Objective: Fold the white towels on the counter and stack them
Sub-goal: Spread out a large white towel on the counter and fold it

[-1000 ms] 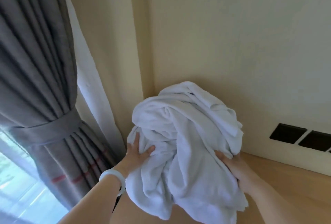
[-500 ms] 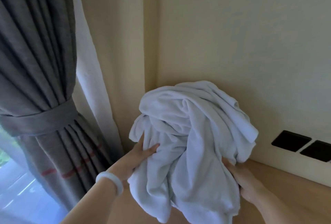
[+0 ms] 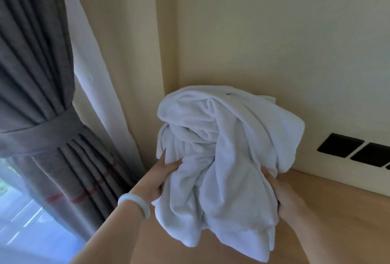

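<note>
Pinching wadded towel [image 3: 221, 158] in left hand [image 3: 162, 176] and right hand [image 3: 282, 196] grips over table [image 3: 337, 211]; kinda risking dropping loose folds.

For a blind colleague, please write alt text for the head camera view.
The left hand and right hand hold a crumpled white towel over a wooden counter, one on each side of it. A tied grey curtain hangs at the left; black wall plates sit at the right.
</note>
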{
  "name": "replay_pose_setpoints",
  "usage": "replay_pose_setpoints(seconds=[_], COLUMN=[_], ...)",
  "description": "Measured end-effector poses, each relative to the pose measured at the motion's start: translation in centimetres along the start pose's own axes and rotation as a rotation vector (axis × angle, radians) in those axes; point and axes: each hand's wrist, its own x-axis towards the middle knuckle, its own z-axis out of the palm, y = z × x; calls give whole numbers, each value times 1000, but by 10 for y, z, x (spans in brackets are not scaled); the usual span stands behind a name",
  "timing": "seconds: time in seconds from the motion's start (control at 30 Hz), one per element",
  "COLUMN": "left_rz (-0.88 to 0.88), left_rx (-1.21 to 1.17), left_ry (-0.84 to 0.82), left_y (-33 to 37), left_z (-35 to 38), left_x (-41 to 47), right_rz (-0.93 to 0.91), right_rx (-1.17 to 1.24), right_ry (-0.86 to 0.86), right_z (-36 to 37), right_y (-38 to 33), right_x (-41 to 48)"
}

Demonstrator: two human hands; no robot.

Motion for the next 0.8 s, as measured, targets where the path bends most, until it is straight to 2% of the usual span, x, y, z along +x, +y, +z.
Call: replay_pose_setpoints(seconds=[0.1, 0.23, 0.33, 0.47, 0.6, 0.73, 0.8], left_rz=[45, 109, 185, 263, 277, 263, 213], left_rx=[-52, -34, 2, -2, -27, -21, -12], left_ry=[10, 11, -54, -129, -212, -255, -220], left_y=[3, 29, 55, 72, 58, 24, -5], left_z=[12, 49, 88, 166, 259, 334, 354], left_x=[-10, -26, -37, -48, -62, -68, -54], right_rz=[-83, -159, -227, -358, -449, -441, -396], right_rx=[45, 83, 66, 64, 24, 33, 2], right_ry=[-69, -56, -19, 33, 31, 107, 135], right_z=[4, -6, -31, -94, -169, -245, -275], right_y=[-12, -43, -77, -127, -165, -163, -146], right_x=[-18, -44, -67, -106, -155, -170, -161])
